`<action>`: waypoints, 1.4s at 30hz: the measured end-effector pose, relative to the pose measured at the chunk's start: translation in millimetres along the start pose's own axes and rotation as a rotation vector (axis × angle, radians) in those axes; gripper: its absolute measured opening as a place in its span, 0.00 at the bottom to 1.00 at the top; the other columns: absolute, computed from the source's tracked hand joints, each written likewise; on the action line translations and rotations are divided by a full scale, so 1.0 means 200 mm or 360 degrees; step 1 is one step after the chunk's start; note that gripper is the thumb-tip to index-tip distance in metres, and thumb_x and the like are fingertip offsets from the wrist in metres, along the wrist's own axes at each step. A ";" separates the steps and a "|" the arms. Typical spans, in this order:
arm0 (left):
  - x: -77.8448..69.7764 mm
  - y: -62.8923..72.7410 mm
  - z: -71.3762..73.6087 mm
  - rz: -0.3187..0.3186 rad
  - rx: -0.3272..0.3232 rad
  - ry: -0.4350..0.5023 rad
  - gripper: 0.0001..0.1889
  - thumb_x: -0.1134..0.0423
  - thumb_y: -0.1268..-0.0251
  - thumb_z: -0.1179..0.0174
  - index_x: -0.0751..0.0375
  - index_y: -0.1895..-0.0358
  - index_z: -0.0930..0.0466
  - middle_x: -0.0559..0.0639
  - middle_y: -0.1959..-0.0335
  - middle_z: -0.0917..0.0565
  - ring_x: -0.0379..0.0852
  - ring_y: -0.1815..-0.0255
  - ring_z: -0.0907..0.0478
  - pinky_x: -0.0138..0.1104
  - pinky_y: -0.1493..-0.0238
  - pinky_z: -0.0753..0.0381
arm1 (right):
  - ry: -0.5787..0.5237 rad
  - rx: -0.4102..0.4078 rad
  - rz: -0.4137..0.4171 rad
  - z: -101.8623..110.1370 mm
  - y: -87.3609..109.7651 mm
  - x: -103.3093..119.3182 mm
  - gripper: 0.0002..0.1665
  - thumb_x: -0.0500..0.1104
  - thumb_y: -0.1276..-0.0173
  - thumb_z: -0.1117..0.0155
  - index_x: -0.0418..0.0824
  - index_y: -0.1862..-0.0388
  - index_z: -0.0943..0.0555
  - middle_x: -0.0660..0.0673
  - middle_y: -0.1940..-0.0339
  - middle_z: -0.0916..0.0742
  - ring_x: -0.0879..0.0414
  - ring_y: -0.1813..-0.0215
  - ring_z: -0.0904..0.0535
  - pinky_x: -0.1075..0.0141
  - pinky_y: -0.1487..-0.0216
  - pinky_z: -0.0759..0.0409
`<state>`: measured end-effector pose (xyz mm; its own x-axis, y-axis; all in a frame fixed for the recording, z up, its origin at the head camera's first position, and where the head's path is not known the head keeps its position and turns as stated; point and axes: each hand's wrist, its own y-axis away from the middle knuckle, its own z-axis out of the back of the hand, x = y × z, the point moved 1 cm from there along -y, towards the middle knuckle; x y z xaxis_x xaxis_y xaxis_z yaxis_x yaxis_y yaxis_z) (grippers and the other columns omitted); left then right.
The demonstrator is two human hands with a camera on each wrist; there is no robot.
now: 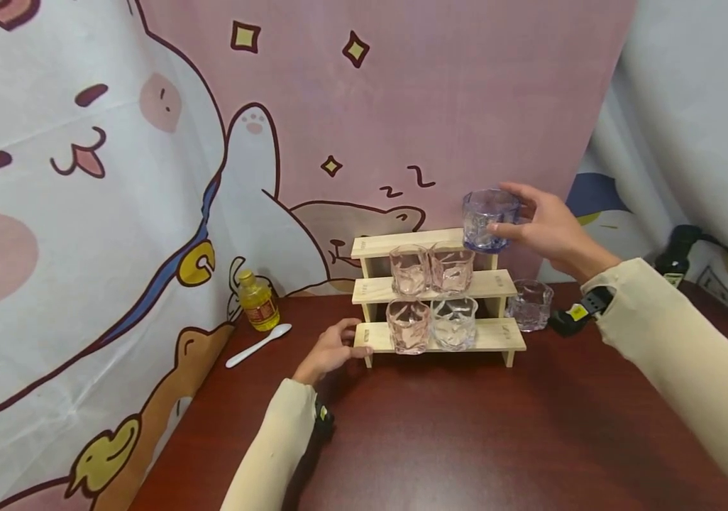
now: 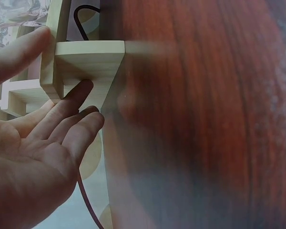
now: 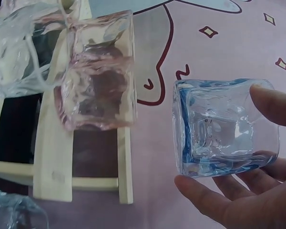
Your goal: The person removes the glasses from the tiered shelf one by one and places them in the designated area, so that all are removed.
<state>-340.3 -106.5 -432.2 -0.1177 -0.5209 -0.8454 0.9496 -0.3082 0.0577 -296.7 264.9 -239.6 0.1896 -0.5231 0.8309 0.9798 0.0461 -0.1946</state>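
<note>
My right hand [image 1: 549,226] grips a blue-tinted glass [image 1: 487,221] between thumb and fingers, raised at the right end of the top step. In the right wrist view the glass [image 3: 224,126] shows a bluish base and clear walls. My left hand [image 1: 333,349] holds the left end of the lowest step of a three-tier wooden rack [image 1: 370,337]. From the left wrist, the thumb lies on top of that board [image 2: 57,62], fingers underneath. Two pink glasses [image 1: 452,268] stand on the middle step. On the lowest, a pink glass [image 1: 409,328] sits beside a clear one [image 1: 454,325].
Right of the rack, another glass [image 1: 531,305] stands on the dark red table [image 1: 453,426]. To the left are a yellow bottle [image 1: 259,301] and a white spoon [image 1: 258,345]. A dark bottle [image 1: 675,254] stands at far right. A printed cloth [image 1: 466,92] hangs close behind.
</note>
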 end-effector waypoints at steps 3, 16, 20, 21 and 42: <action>0.00 0.00 0.00 0.0006 -0.0005 0.0007 0.39 0.62 0.43 0.27 0.63 0.28 0.34 0.63 0.36 0.20 0.57 0.36 0.22 0.52 0.36 0.27 | 0.0031 -0.0021 -0.0006 0.02 0.02 -0.03 0.51 0.48 0.28 0.35 0.50 0.16 0.54 0.37 0.15 0.49 0.31 0.19 0.48 0.35 0.31 0.34; 0.00 0.01 0.00 0.0014 0.0020 0.0016 0.40 0.61 0.43 0.28 0.62 0.27 0.36 0.63 0.36 0.21 0.56 0.37 0.22 0.54 0.35 0.27 | 0.0117 -0.0024 -0.0091 0.11 0.08 -0.17 0.53 0.53 0.29 0.35 0.51 0.16 0.56 0.31 0.17 0.49 0.28 0.20 0.47 0.33 0.34 0.33; 0.00 0.01 0.00 0.0023 0.0019 0.0023 0.40 0.61 0.42 0.28 0.61 0.26 0.36 0.63 0.36 0.20 0.55 0.38 0.22 0.53 0.35 0.26 | 0.0154 -0.0012 -0.0119 0.13 0.10 -0.22 0.54 0.54 0.28 0.36 0.50 0.16 0.57 0.30 0.16 0.52 0.26 0.20 0.49 0.33 0.34 0.33; 0.00 0.01 0.00 0.0021 0.0020 0.0024 0.40 0.61 0.42 0.28 0.61 0.26 0.36 0.63 0.36 0.20 0.55 0.38 0.22 0.53 0.36 0.26 | 0.0155 -0.0012 -0.0119 0.14 0.11 -0.23 0.54 0.54 0.28 0.36 0.49 0.16 0.57 0.30 0.17 0.51 0.26 0.21 0.49 0.33 0.35 0.32; 0.01 0.00 0.00 0.0016 0.0014 0.0035 0.41 0.61 0.43 0.27 0.61 0.26 0.36 0.61 0.37 0.19 0.55 0.38 0.22 0.54 0.35 0.27 | 0.0240 -0.0146 -0.0177 0.21 0.16 -0.48 0.54 0.52 0.28 0.36 0.39 0.17 0.56 0.20 0.25 0.40 0.25 0.29 0.39 0.52 0.49 0.20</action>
<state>-339.8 -108.2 -434.4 -0.1017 -0.5062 -0.8564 0.9480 -0.3102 0.0707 -281.4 352.0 -304.0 0.0621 -0.6426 0.7637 0.9829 -0.0934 -0.1585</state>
